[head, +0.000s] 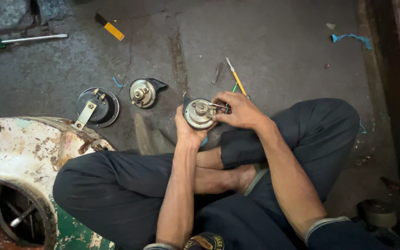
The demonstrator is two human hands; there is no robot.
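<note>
Both hands cup round silvery horn [199,114] (seemingly dusty, metal-faced).

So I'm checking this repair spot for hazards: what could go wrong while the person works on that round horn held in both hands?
The horn sits only in the left hand while the right hand pokes a thin tool at its centre; a slip might jab the palm. A small part could drop onto the gritty floor and be hard to find. Bare feet lie just below, so a dropped horn could hit them.
</note>
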